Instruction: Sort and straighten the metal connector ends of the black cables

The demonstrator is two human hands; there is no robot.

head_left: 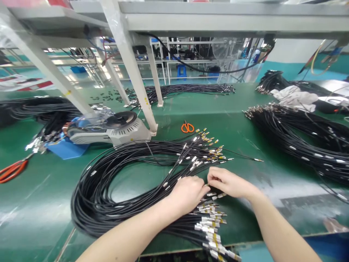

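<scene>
A large looped bundle of black cables lies on the green table, its metal-tipped ends fanned out to the right in an upper and a lower group. Over the cables between those groups, my left hand pinches a small connector end, with thumb and finger pressed together. Close against it on the right, my right hand has its fingers curled in a pinch near the same connector. Whatever sits between the right fingertips is too small to make out.
Orange-handled scissors lie beyond the bundle. A grey machine with a black disc and a blue bin are at left, near red-handled scissors. Another cable bundle lies right. White shelf posts rise from the table.
</scene>
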